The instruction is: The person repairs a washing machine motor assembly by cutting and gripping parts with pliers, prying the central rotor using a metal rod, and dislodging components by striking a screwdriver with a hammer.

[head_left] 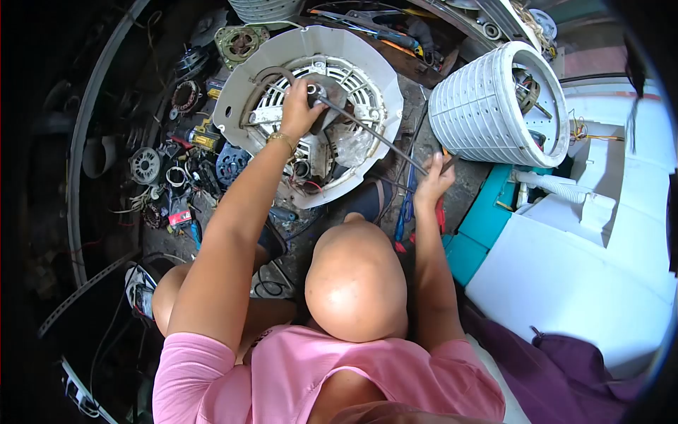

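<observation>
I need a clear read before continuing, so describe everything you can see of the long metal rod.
The metal rod looks long, thin, straight and dark grey. It slants across the pale tub, from a round metal piece at the left hand to the right hand, which grips its other end. Whether rod and round piece are joined is unclear.

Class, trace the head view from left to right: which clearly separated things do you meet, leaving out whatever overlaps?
Round spoked part → left hand → right hand → white ribbed hose.
</observation>
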Action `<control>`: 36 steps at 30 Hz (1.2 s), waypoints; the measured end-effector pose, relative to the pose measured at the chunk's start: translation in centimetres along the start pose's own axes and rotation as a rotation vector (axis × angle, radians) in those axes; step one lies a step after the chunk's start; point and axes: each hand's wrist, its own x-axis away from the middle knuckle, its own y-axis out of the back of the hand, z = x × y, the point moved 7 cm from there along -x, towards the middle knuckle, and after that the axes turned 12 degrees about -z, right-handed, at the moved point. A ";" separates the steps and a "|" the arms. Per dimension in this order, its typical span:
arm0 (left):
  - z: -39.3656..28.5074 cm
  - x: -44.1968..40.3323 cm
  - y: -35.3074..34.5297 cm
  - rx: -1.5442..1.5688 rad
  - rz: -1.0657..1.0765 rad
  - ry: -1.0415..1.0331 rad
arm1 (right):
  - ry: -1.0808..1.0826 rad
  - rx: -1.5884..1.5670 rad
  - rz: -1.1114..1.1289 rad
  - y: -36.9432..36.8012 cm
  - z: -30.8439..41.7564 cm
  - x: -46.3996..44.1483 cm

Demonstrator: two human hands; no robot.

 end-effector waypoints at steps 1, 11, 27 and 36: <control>0.2 -0.5 0.3 0.010 -0.015 0.007 | -0.052 -0.085 0.072 -0.4 0.0 0.0; -3.9 -2.4 1.4 -0.360 0.385 -0.450 | -0.578 -0.241 0.952 -1.2 0.8 2.8; -11.7 3.4 -4.2 -0.231 0.607 -0.985 | 0.855 0.523 0.293 3.7 12.4 5.6; -10.9 3.7 -5.0 -0.366 0.630 -0.959 | 0.325 0.275 0.004 7.8 9.7 0.5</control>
